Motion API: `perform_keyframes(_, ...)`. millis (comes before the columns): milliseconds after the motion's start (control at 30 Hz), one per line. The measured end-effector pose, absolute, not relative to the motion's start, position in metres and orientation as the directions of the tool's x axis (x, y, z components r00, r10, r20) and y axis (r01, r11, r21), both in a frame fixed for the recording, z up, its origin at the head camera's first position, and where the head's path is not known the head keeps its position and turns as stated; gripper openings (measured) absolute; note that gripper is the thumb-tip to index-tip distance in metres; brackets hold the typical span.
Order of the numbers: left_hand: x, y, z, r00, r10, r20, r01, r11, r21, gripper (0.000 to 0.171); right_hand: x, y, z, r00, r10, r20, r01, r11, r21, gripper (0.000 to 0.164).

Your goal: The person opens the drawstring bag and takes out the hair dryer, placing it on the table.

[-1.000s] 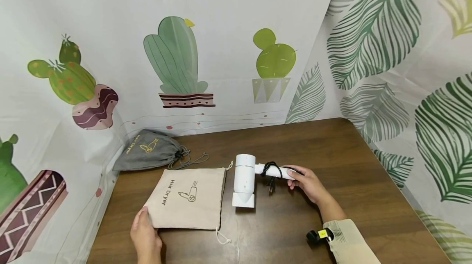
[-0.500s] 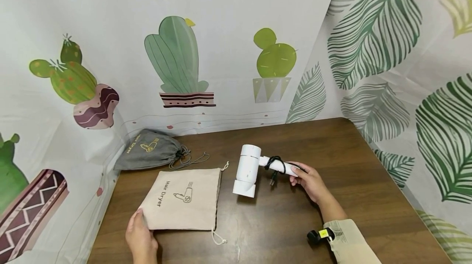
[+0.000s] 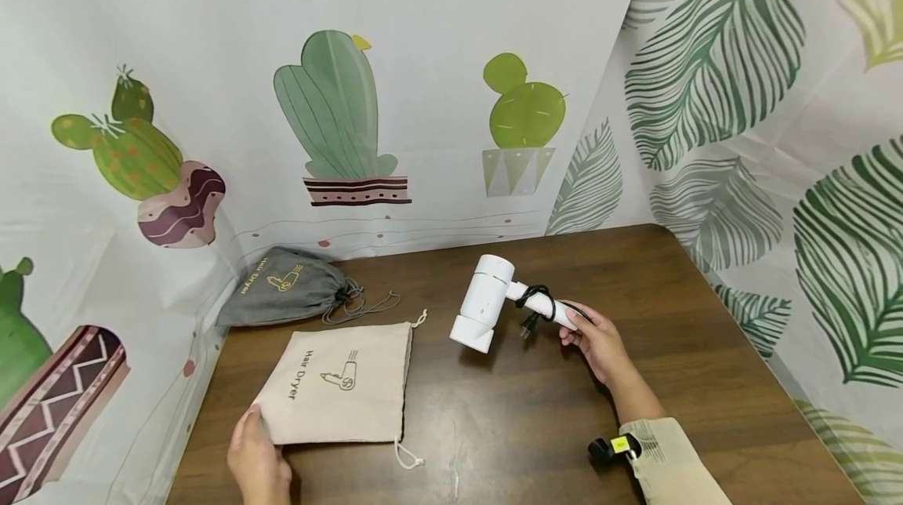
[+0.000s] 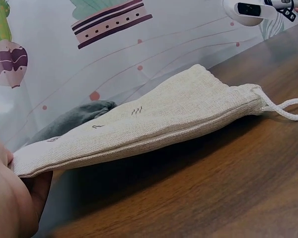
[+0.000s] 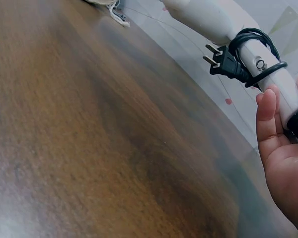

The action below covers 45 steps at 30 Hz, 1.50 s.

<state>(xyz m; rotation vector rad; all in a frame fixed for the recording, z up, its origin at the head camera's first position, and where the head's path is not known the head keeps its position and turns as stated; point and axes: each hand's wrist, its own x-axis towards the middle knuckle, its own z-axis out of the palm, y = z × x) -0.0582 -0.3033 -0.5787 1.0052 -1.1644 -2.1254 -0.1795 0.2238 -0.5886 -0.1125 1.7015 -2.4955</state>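
Observation:
My left hand (image 3: 259, 454) pinches the near left corner of a beige drawstring bag (image 3: 339, 391) printed "Hair Dryer". In the left wrist view the bag's near edge is lifted off the wood, its white cord (image 4: 288, 110) trailing at the mouth end. My right hand (image 3: 596, 344) grips the end of a white hair dryer's handle, holding the hair dryer (image 3: 487, 293) above the table, its head tilted. A black power cord (image 5: 258, 44) is wound round the handle, and its two-pin plug (image 5: 223, 60) hangs beside it.
A grey drawstring bag (image 3: 282, 289), also printed "Hair Dryer", lies at the table's back left corner with its cords loose. The brown wooden table (image 3: 536, 434) meets hanging cloths (image 3: 437, 97) printed with cacti and leaves at the back and sides.
The hair dryer has risen away toward the back right and tilted, the right hand moving slightly with it. My left hand has drawn the beige bag a little to the left.

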Motion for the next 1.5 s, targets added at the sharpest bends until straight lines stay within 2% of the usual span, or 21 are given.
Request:
perform_keyframes(300,-0.057,-0.31,-0.578,-0.58,-0.74,-0.339,0.113,-0.486,0.867,0.015,-0.181,0.224,-0.59,-0.998,-0.052,-0.025,0.044,-0.404,-0.914,0.023)
perform_keyframes(933,-0.052,-0.319,-0.579,-0.532,-0.76,-0.372,0.062,-0.474,0.879,0.013,-0.187,0.23,-0.586,-0.972,0.185,-0.145,0.033,-0.504,-0.863,0.014)
perform_keyframes(1167,-0.05,-0.324,-0.58,-0.522,-0.765,-0.376,0.075,-0.481,0.873,0.014,-0.189,0.235,-0.586,-0.958,0.221,-0.181,0.037,-0.533,-0.845,0.015)
perform_keyframes(1500,-0.045,-0.33,-0.577,-0.531,-0.75,-0.394,0.128,-0.531,0.838,0.011,-0.191,0.241,-0.582,-0.953,0.251,-0.171,-0.002,-0.566,-0.824,0.016)
